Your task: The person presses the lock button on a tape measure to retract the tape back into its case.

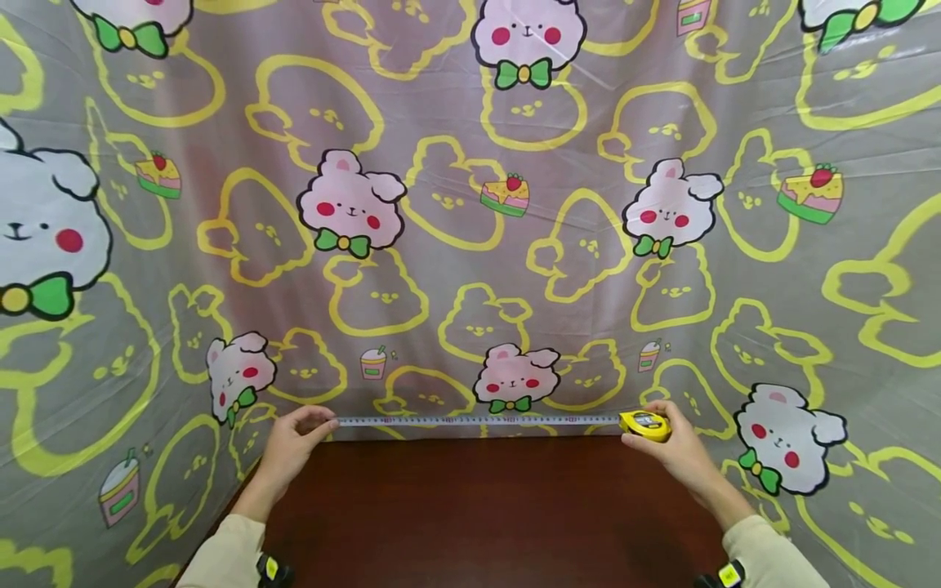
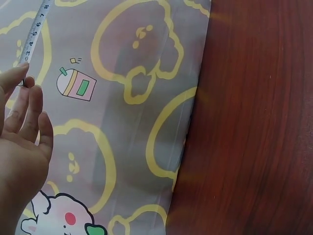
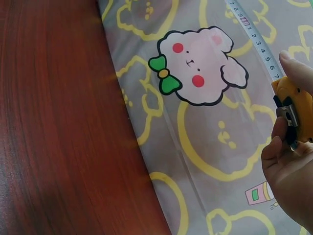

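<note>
A yellow tape measure [image 1: 647, 426] is gripped in my right hand [image 1: 672, 437], its case also at the right edge of the right wrist view. From it the pale blade [image 1: 478, 421] runs straight and level leftward across the head view. Thumb and fingertips of my left hand [image 1: 296, 445] pinch the blade's far end. The left wrist view has that pinch at its left edge, with low numbers on the blade [image 2: 34, 34] just beyond the left hand [image 2: 24, 147]. Fingers of the right hand [image 3: 293, 181] curl under the tape case [image 3: 293, 107], near its metal clip.
A grey curtain [image 1: 456, 269] with rabbit faces and yellow outlines hangs behind and at both sides. Its lower edge meets a dark red-brown wooden table [image 1: 478, 514]. Small cameras [image 1: 274, 569] are strapped at both wrists, below the light sleeves.
</note>
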The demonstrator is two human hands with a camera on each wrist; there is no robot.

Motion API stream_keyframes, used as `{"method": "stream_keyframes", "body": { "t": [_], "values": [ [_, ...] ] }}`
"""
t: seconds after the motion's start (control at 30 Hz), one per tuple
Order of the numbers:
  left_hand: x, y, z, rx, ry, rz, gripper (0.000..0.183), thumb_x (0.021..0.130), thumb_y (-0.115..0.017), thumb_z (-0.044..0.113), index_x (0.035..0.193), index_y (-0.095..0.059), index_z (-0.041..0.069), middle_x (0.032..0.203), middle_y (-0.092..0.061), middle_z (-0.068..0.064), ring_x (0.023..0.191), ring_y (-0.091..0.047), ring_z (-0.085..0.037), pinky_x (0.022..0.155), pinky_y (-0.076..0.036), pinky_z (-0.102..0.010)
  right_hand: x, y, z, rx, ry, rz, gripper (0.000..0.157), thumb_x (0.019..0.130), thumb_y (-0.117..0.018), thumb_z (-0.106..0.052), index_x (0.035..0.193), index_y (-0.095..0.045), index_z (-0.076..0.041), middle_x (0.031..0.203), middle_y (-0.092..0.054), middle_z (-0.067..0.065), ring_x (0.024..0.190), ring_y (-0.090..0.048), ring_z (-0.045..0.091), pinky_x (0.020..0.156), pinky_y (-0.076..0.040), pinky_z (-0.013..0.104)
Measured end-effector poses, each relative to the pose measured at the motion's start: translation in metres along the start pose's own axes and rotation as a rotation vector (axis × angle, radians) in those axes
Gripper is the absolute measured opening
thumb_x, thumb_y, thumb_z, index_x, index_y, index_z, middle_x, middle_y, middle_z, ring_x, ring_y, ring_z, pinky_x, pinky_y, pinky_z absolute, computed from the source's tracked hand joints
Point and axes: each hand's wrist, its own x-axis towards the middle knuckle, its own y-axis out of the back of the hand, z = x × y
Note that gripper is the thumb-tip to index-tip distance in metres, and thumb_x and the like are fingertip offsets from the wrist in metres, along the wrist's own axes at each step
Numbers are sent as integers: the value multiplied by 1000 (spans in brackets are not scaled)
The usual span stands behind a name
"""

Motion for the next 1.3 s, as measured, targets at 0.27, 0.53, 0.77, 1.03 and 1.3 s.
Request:
{"method": "stream_keyframes", "body": {
  "t": [0.27,0.53,0.77,1.03,1.3],
  "values": [
    [-2,-2,-1,-2,7,1,23,98,-75,21,109,-73,1,100,-71,-11,88,-63,-20,76,-50,-28,-3,-5,2,12,4,19,69,91,-83,-23,138,-37,0,130,-43,20,104,-52,29,78,-51,25],
    [-2,-8,-1,9,-3,-11,18,98,-75,17,107,-73,2,99,-70,-10,89,-63,-22,76,-49,-28,-7,-10,-1,49,-18,16,69,90,-83,-18,138,-37,1,130,-43,20,101,-53,25,77,-51,25],
    [-3,-14,0,-27,-7,-10,20,96,-77,18,106,-73,1,97,-70,-11,86,-63,-24,73,-49,-28,-6,-15,-1,40,-29,22,69,90,-84,-21,137,-39,1,129,-45,19,101,-53,25,78,-51,25],
    [-2,-19,2,-38,12,-25,23,96,-77,16,110,-72,-2,98,-71,-12,87,-63,-22,75,-48,-27,-7,-17,-2,76,-20,21,66,89,-84,-20,134,-40,0,125,-46,19,100,-55,26,78,-52,27],
    [-19,-19,48,-21,20,-46,16,97,-74,6,107,-72,-5,96,-71,-18,87,-64,-25,76,-48,-27,-7,-25,-3,90,-4,7,67,89,-85,-16,136,-40,0,127,-47,20,100,-55,24,77,-52,28]
  ]
}}
